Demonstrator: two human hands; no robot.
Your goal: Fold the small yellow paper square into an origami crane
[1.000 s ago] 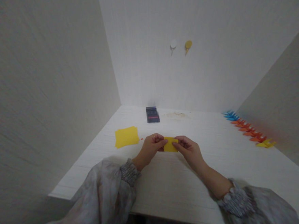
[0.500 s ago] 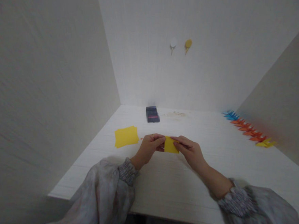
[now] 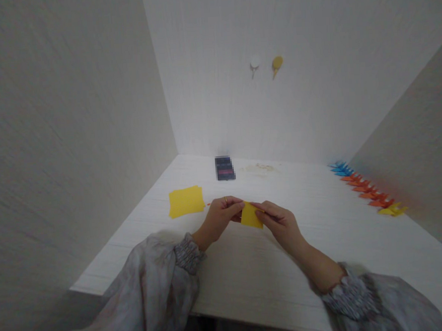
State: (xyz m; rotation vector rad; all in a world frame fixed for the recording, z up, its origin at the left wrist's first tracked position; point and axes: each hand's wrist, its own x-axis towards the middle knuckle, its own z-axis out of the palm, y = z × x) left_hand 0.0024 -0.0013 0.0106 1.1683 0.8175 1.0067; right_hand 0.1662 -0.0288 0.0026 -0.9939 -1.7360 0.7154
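Observation:
A small yellow square of paper is held between my two hands, above the middle of the white table. My left hand pinches its upper left corner between thumb and fingers. At the paper's right edge, the thumb of my right hand presses on the front while the fingers stay behind. Left of my left hand lies a stack of yellow paper sheets, its edges slightly uneven. Whether the held square is folded in layers, I cannot tell.
A pixelated dark object stands near the back wall. Folded paper pieces line the right side: blue, several orange and yellow. A white hook and a yellow hook hang on the back wall.
The yellow square has tilted a little and shifted slightly left and down between my fingers. Both hands keep nearly the same place and hold.

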